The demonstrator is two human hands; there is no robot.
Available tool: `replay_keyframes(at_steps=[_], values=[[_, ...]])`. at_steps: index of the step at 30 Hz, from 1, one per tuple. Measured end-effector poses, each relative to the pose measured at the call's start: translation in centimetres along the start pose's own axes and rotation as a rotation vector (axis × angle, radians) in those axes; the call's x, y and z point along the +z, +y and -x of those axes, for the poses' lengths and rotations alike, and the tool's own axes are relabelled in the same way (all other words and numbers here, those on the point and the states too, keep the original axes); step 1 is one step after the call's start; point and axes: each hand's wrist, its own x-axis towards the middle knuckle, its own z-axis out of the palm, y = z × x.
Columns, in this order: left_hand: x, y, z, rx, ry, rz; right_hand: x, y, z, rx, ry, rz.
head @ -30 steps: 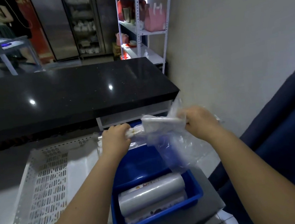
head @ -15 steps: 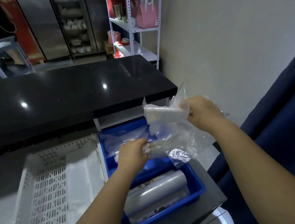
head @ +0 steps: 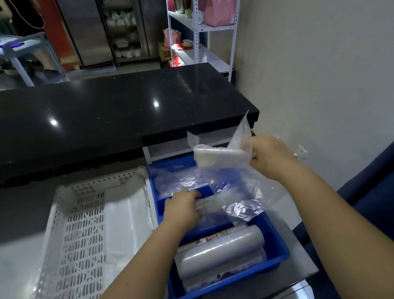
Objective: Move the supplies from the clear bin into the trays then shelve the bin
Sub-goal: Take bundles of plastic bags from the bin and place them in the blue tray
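My left hand (head: 182,207) grips a clear roll of plastic bags (head: 212,203) low inside the middle compartment of the blue tray (head: 275,236). My right hand (head: 270,156) holds a clear plastic bag with a white stack of sheets (head: 219,157) above the tray's far right side; loose plastic (head: 242,205) hangs from it. A large roll of clear film (head: 219,251) and a printed roll (head: 221,272) lie in the tray's near compartment. More clear bags (head: 170,181) fill the far compartment. The clear bin is not in view.
A white perforated tray (head: 78,238) with white plastic sheets sits left of the blue tray on the grey worktop. A black counter (head: 102,111) runs behind. A white shelf rack (head: 203,24) with pink bags stands by the wall. Dark blue fabric lies at the right.
My left hand has come down from level with the right hand into the blue tray's middle compartment, carrying the clear roll. The right hand stayed raised with the bag of sheets.
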Motion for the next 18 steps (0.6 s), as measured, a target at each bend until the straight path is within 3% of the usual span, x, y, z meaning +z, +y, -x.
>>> replay_keyframes(at_steps=[10,14,18], values=[[-9.0,-4.9,1.2,-0.157,0.524,0.213,4.2,-3.5,-2.3,-0.044,-0.219,-0.098],[-10.0,-5.4,1.7,-0.149,0.557,0.306,6.0,-5.0,-2.7,-0.103,-0.388,-0.114],[-7.8,-4.7,2.5,-0.057,0.471,0.277,8.8,-5.9,-1.8,-0.143,-0.575,-0.096]])
